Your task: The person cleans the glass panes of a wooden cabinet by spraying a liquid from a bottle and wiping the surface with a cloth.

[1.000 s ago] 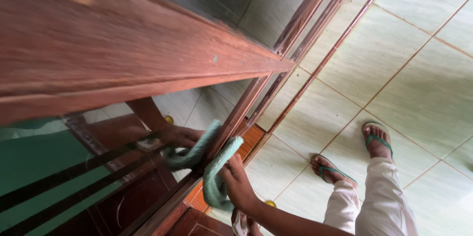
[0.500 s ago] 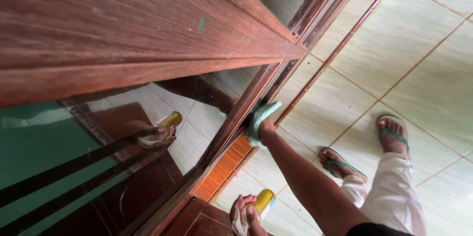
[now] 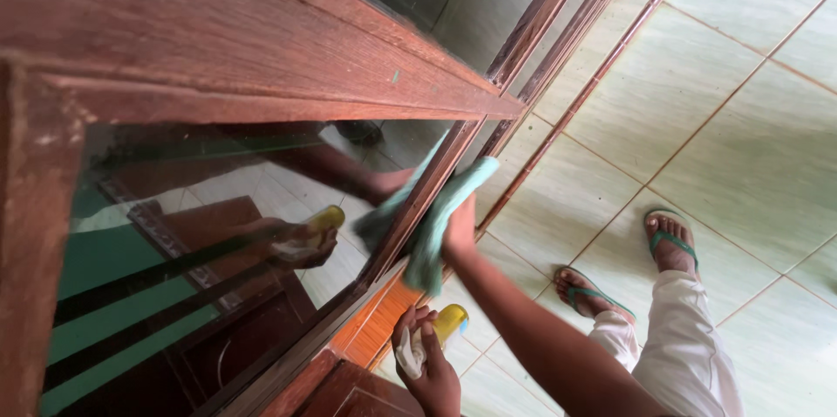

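Big wooden window frame fills the upper left, its glass pane reflecting everything below it. Pale green tiled floor takes the right side. Right hand is clamped on the teal cloth mid-frame, pressed to the pane's edge, lower than half a second ago, so the wiping is heading back down. Left hand, bottom centre, grips a yellow-capped bottle like before.

Green cloth against wooden frame
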